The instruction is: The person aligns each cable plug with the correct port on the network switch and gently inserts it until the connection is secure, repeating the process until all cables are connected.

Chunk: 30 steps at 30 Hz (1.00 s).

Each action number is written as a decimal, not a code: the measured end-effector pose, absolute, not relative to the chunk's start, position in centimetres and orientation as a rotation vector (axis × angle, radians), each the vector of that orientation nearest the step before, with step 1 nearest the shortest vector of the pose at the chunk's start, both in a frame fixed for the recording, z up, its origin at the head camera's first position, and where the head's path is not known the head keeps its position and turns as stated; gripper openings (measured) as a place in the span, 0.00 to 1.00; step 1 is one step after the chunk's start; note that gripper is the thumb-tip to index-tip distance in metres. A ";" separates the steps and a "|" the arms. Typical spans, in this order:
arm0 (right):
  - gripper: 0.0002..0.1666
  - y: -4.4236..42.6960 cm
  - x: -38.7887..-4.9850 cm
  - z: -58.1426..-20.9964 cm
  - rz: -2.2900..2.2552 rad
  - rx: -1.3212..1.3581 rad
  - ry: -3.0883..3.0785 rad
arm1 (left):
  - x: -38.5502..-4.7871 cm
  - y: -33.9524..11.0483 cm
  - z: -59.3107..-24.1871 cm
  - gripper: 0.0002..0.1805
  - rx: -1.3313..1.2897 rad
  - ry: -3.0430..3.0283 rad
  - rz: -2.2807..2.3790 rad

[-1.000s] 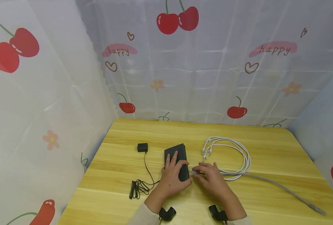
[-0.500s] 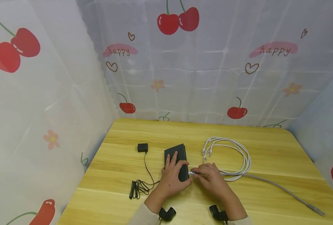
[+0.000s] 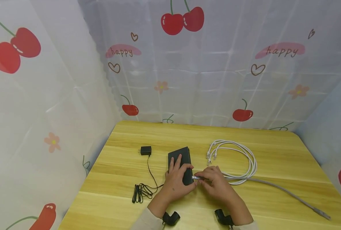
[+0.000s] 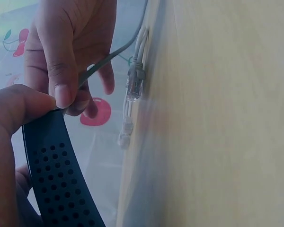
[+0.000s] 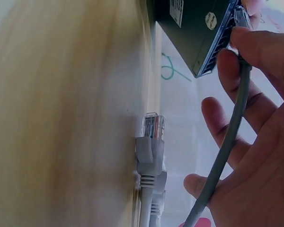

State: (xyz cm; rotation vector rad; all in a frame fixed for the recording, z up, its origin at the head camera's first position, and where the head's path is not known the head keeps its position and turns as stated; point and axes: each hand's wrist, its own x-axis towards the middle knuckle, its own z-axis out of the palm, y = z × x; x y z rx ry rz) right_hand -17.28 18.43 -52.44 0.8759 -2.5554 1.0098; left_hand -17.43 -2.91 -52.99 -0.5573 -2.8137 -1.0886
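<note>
Black box (image 3: 185,157), plug (image 5: 241,18) at ports (image 5: 219,41), right hand (image 3: 215,182) pinching

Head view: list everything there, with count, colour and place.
black box: one, black, under left hand
grey cable: one, grey, running right from black box's edge
white cables: count unclear, white, looped right of black box
power adapter: one, black, left of black box
cord: one, black, bundled below power adapter
tabletop: one, yellow, under the items
sheeting: count unclear, white with red cherries, behind and beside tabletop
curved parts: two, black, near wrists
sleeves: two, pale, bottom edge
left hand: one, bare, gripping black box
right hand: one, bare, pinching grey cable's plug
</note>
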 end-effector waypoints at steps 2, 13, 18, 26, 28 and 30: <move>0.21 18.4 -17.3 -52.4 1.003 0.899 -2.529 | -17.5 -2.9 -53.1 0.27 -0.565 -2.808 -1.086; 0.21 18.6 -17.2 -52.2 1.096 0.937 -2.531 | -17.5 -3.0 -53.2 0.28 -0.563 -2.818 -1.075; 0.21 18.8 -17.0 -52.1 1.171 0.932 -2.594 | -17.5 -3.0 -53.2 0.28 -0.562 -2.832 -1.049; 0.18 18.9 -16.9 -51.8 1.096 0.930 -2.653 | -17.5 -3.0 -53.2 0.27 -0.567 -2.850 -1.015; 0.18 18.7 -16.9 -51.8 1.070 0.911 -2.659 | -17.5 -3.0 -53.3 0.27 -0.568 -2.850 -1.003; 0.18 18.6 -16.9 -51.8 1.033 0.890 -2.663 | -17.5 -3.0 -53.3 0.26 -0.572 -2.850 -0.982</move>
